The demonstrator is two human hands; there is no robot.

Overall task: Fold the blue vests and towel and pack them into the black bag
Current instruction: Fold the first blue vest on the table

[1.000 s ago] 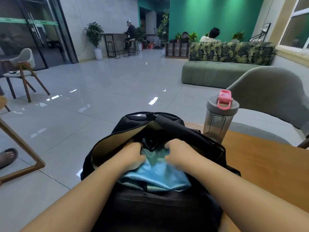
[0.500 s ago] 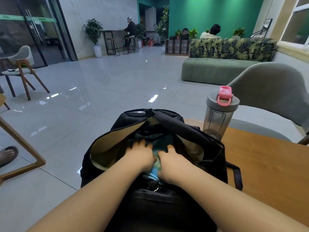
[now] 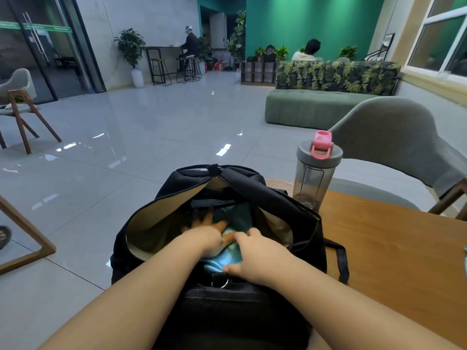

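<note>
The black bag (image 3: 298,213) lies open on the wooden table, its tan lining showing. Folded shiny blue fabric (image 3: 227,258) sits inside the opening, mostly below the rim. My left hand (image 3: 207,236) reaches into the bag with fingers spread and straight, pressing on the blue fabric. My right hand (image 3: 255,256) lies beside it on the near part of the fabric, fingers extended forward, thumb by the metal ring at the bag's front edge. Which blue piece is on top I cannot tell.
A grey shaker bottle with a pink cap (image 3: 316,170) stands just right of the bag on the wooden table (image 3: 394,251). A grey chair (image 3: 394,137) is behind the table. A wooden frame (image 3: 22,238) stands at left on the tiled floor.
The blue fabric has gone from bulging over the bag's front edge to lying down inside it. Both hands have slid deeper into the opening, and the left fingers have spread out.
</note>
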